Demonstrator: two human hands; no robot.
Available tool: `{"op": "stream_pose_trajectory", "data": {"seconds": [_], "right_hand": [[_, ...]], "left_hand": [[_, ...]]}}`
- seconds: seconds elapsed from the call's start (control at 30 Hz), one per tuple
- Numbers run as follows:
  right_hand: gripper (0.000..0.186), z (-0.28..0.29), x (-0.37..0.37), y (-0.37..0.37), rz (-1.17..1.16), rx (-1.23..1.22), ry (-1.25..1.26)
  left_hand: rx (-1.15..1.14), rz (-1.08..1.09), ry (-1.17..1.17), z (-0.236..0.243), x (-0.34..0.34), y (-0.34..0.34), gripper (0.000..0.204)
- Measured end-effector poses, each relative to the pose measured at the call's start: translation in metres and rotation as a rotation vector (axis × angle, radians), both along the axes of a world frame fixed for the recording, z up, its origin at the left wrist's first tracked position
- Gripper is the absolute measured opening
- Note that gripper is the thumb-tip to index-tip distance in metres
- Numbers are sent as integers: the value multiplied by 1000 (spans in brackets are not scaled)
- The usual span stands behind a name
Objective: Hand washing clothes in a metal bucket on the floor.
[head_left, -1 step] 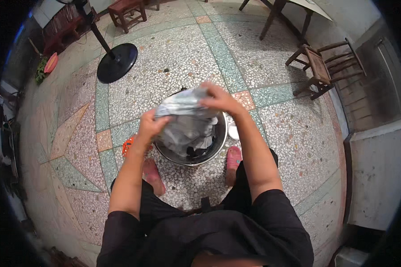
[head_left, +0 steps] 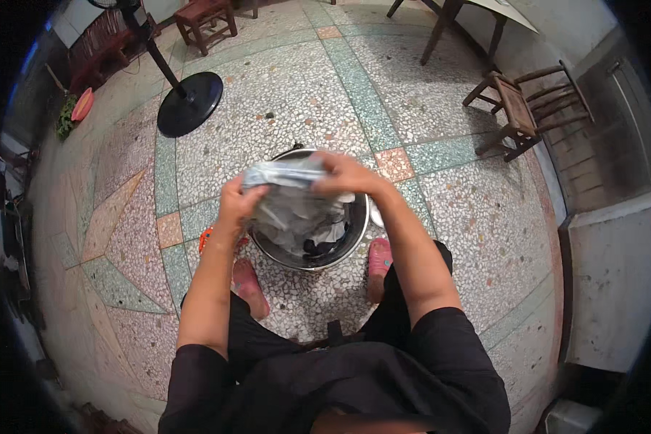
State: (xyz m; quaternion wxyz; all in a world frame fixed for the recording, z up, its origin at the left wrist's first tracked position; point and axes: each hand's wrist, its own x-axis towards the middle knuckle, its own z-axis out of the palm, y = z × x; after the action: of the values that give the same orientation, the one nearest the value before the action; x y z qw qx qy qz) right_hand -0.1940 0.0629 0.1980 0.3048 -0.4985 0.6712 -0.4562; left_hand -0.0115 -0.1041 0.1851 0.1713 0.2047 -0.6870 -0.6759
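Observation:
A light grey-blue piece of cloth [head_left: 286, 173] is stretched between my two hands above a round metal basin [head_left: 363, 235]. My left hand [head_left: 240, 204] is closed on the cloth's left end. My right hand [head_left: 346, 175], smeared by motion, grips its right end. Below them the basin holds wet-looking grey and white fabric [head_left: 333, 235], with a small black piece [head_left: 317, 247] near the front. The basin stands on the floor between my feet, and its far part is partly hidden by the cloth and my hands.
My feet in pink slippers [head_left: 249, 286] flank the basin. Beside it lie an orange item [head_left: 206, 237] at left and a white object [head_left: 376, 214] at right. Farther off stand a black fan base [head_left: 189, 105], a wooden chair [head_left: 517, 108], a stool [head_left: 204, 22] and a table [head_left: 448, 25].
Both hands have shifted slightly left, and the cloth looks narrower and more bunched. My right hand has come down a little toward me.

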Motion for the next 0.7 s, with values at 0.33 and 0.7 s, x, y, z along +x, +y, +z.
{"op": "stream_pose_trajectory", "data": {"seconds": [0.33,0.7], "right_hand": [[20,-24,4,-28,-152,-190,-447],[22,-39,132,-63,-248,-557,476]], "left_hand": [[1022,437,308,-17,-4,-28,37],[1167,-461,511,-114,-27,-24,34]]}}
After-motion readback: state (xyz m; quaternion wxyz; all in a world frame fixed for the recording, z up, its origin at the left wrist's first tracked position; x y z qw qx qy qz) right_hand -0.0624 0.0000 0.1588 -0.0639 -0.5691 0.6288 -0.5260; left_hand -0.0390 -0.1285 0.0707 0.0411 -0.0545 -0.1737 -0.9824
